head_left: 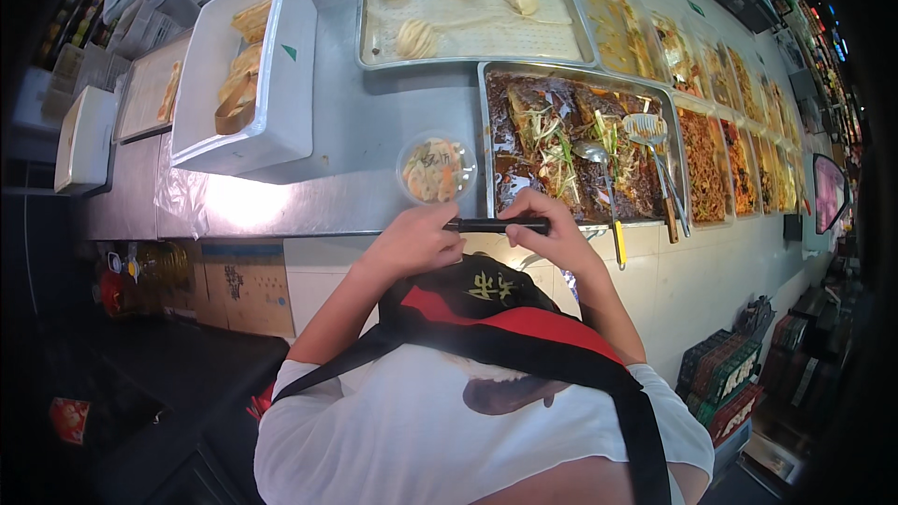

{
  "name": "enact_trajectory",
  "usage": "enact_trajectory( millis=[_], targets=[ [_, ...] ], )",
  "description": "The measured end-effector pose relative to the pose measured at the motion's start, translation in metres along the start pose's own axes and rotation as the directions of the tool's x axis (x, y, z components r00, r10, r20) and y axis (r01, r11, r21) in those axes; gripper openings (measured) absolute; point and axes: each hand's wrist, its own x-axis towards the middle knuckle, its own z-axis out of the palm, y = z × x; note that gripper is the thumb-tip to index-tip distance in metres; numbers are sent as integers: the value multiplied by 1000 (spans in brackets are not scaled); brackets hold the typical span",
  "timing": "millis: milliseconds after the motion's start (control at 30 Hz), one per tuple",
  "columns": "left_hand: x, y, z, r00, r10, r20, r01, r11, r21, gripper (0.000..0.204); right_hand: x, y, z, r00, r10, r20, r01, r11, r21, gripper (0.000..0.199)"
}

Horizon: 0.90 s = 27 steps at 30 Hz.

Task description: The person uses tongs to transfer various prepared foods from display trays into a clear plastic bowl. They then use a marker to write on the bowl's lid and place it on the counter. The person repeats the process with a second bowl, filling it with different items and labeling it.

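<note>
Both my hands are on a black marker pen, held level in front of my apron at the counter's near edge. My left hand closes round its left end, and the fingers of my right hand pinch it towards the right end. Just beyond my left hand stands a round clear tub with a lid, dark handwriting on top and pale food with orange bits inside. To the right of the tub lies a metal tray of dark braised food in sauce, topped with shredded scallion.
A slotted spatula and a ladle rest in the braised tray, handles over its near edge. Behind is a tray of several twisted buns. A white foam box stands left. Rows of food containers fill the right.
</note>
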Motion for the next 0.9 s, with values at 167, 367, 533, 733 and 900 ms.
enact_trajectory(
  millis=[167, 367, 533, 733, 900],
  targets=[
    [-7, 11, -13, 999, -41, 14, 43, 982, -181, 20, -2, -1, -2, 989, 17, 150, -3, 996, -94, 23],
    [-11, 29, -35, 961, -262, 92, 267, 782, -564, 17, -9, 13, 7, 981, -82, 177, 117, 973, -196, 29],
    [-11, 21, -4, 814, -580, -31, 294, 458, -839, 16, -3, 7, 36, 905, -382, 187, 426, 816, -392, 25],
    [-29, 16, 13, 714, -659, 237, 435, 153, -887, 16, 5, -1, 47, 783, -493, 379, 611, 494, -619, 22],
    [-29, 24, 14, 816, -577, 50, 326, 386, -863, 26, 3, -16, 51, 847, -424, 321, 531, 638, -557, 18]
  ],
)
